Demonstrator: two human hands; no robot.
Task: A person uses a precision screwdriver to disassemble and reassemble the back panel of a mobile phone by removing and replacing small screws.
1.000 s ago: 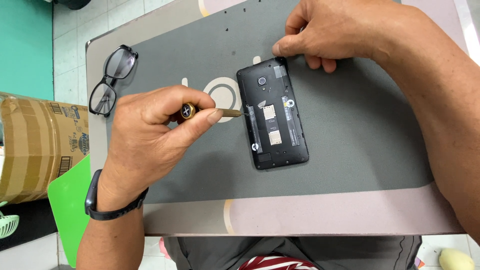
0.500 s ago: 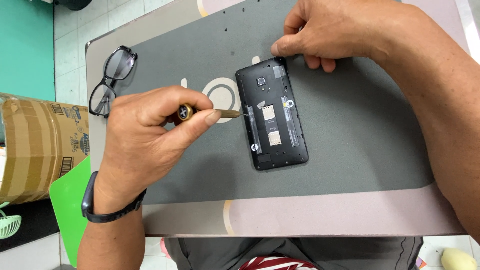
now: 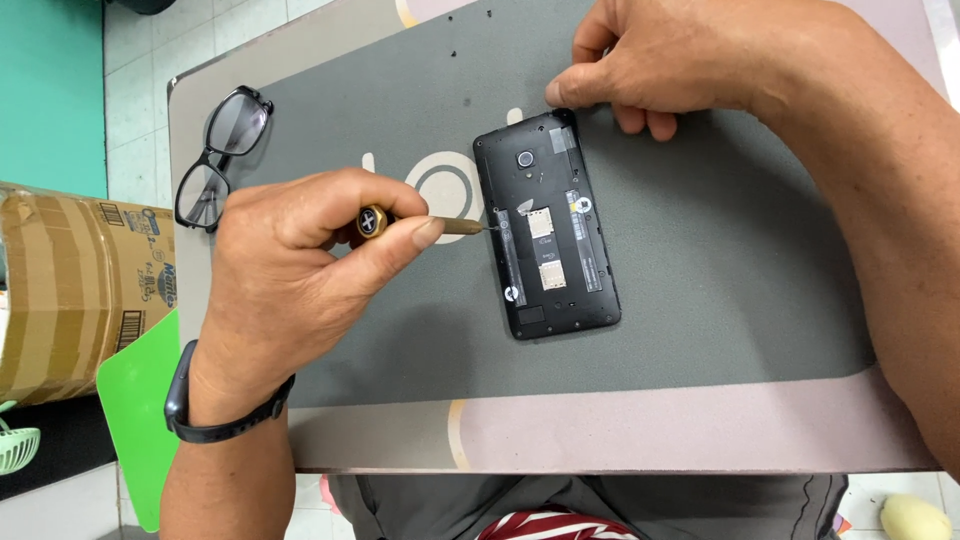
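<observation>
A black phone [image 3: 560, 250] lies face down on the grey work mat [image 3: 720, 260] with its back cover off, so card slots and the camera lens show. My left hand [image 3: 290, 270] grips a small brass-handled screwdriver [image 3: 375, 221]; its tip touches the phone's left edge near the middle. My right hand [image 3: 670, 60] rests at the phone's top right corner, fingertips pressing on it. A dark band sits on my left wrist.
Black-framed glasses [image 3: 222, 152] lie at the mat's left end. Tiny screws [image 3: 470, 35] dot the mat's far edge. A cardboard box [image 3: 70, 290] and a green board [image 3: 140, 420] stand left of the table [image 3: 640, 430]. Tiled floor lies beyond.
</observation>
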